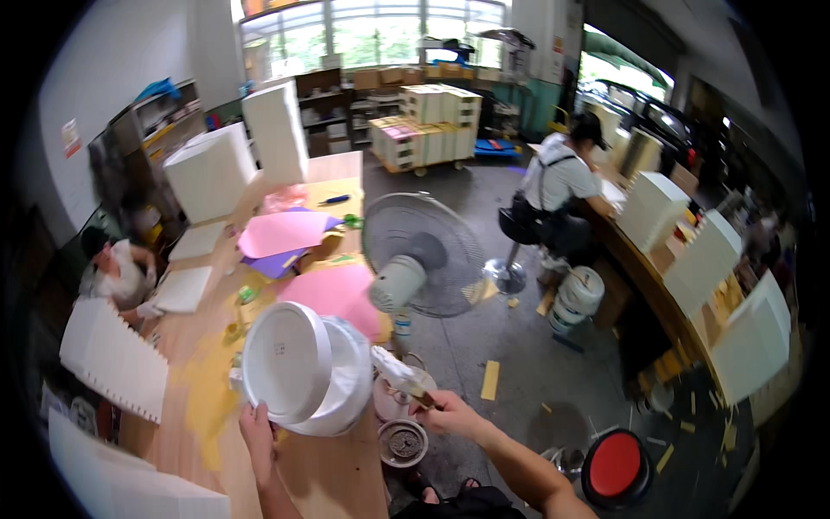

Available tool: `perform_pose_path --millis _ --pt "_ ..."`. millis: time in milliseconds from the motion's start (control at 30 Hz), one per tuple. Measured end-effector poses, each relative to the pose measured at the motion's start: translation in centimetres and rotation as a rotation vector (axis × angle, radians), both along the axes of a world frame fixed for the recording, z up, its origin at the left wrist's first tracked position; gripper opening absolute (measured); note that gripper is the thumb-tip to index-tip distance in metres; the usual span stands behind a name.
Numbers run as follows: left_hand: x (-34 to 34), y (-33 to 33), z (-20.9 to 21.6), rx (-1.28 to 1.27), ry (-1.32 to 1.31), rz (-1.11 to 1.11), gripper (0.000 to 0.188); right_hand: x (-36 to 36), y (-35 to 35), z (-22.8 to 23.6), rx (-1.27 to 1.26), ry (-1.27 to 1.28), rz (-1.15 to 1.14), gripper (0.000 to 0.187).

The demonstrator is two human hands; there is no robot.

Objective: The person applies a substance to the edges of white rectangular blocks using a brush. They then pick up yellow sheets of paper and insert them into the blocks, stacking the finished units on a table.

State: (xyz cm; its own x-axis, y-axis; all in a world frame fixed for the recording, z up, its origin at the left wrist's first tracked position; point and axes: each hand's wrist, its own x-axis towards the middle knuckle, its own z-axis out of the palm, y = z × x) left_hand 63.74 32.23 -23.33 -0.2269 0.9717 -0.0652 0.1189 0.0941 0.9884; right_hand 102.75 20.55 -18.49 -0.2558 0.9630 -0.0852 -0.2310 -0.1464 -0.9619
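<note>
Unreadably tiny print [279,349] on the white lid [294,372] in the left hand [257,427].

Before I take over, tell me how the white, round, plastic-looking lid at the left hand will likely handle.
The white lid is probably stiff: its rim looks evenly round above the left hand. It may roll if stood on edge, being circular, and could slip, since its face looks smooth.

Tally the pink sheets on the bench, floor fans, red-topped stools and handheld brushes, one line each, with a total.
Pink sheets: 2
Floor fan: 1
Red-topped stool: 1
Brush in the right hand: 1
Total: 5
</note>
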Motion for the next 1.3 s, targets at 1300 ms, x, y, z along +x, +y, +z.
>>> perform_pose_path --millis 1300 --pt "97.1 -69.3 -27.0 0.159 0.801 -1.905 0.015 53.7 -107.1 -4.3 0.062 0.083 -2.589 0.017"
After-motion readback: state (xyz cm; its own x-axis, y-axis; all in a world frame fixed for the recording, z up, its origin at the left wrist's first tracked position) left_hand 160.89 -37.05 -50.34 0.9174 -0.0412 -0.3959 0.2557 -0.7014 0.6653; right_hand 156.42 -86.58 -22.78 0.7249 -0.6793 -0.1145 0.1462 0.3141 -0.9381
